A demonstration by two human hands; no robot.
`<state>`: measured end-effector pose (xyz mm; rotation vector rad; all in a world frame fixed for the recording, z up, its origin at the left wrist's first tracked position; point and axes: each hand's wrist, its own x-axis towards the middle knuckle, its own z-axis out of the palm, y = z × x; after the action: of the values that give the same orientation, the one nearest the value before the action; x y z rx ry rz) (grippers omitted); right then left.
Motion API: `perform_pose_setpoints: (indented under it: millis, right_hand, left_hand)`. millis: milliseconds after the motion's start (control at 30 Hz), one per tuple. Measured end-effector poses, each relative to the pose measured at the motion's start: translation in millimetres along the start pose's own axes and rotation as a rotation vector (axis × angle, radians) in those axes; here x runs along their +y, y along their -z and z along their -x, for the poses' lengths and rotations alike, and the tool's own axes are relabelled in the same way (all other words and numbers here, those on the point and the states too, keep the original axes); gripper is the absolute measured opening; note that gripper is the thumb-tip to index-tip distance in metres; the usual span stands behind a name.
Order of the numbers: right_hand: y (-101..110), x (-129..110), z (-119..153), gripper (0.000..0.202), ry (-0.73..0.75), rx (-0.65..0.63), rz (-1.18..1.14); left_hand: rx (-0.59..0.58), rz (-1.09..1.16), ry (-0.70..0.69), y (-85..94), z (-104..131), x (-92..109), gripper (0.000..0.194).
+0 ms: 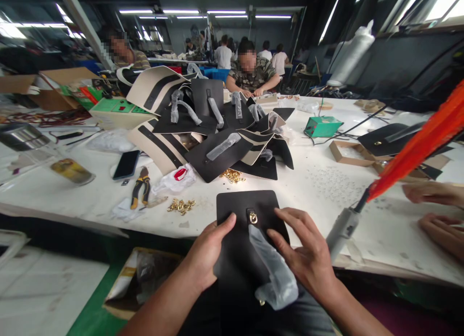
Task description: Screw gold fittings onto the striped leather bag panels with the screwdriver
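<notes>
One black panel (234,258) is overlapping the near edge of the tabletop (402,244). The left hand (207,253) is clamping the panel's left edge, its thumb lying on top, its other fingers hiding beneath. The right hand (309,248) is touching the right edge with its visible fingers apart; whether it is gripping, I cannot tell. Cloudy plastic is veiling the wrapped handle (278,275) and is crowding the lower gold fitting (261,302), while the upper gold fitting (253,218) is showing plainly. Toward the tabletop's far edge, heaped panels (213,159) are masking one another. At its right edge, another person's hands (433,193) are running out of view.
</notes>
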<state>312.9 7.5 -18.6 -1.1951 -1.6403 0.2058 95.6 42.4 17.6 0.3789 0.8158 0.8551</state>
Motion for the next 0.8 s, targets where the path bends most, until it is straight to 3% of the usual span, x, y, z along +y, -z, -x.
perform_pose_setpoints:
  millis: [67, 200, 300, 400, 467, 633, 733, 800]
  right_hand:
    - [2.8, 2.1, 3.2, 0.050, -0.211, 0.035, -0.040]
    - [5.1, -7.2, 0.5, 0.052, -0.714, -0.259, -0.466]
    - [4.3, -13.8, -3.1, 0.049, -0.852, -0.346, -0.651]
    - [0.1, -11.2, -2.1, 0.045, -0.892, -0.280, -0.712]
    - [-4.2, -6.5, -0.9, 0.041, -0.894, -0.224, -0.764]
    - [-13.1, 1.1, -6.1, 0.037, -0.851, -0.087, -0.760]
    - [-10.5, -1.0, -5.2, 0.048, -0.764, 0.061, -0.566]
    - [-4.6, -5.8, 2.3, 0.050, -0.615, 0.163, -0.306]
  left_hand:
    - [-0.010, 0.034, 0.072, 0.0, -3.1, 4.6, 0.048]
    - [0.026, 0.109, 0.222, 2.3, -12.3, 8.5, 0.045]
    - [0.105, 0.132, 0.245, 7.5, -22.4, 8.9, 0.043]
    - [0.160, 0.125, 0.238, 12.8, -30.2, 8.0, 0.043]
    - [0.185, 0.109, 0.162, 14.6, -30.2, 5.1, 0.043]
    - [-0.013, 0.026, 0.090, 14.1, -10.2, -15.5, 0.048]
    - [-0.068, -0.030, 0.008, 14.6, 1.6, -26.7, 0.051]
    - [-0.045, -0.046, -0.071, 15.3, 4.5, -27.6, 0.050]
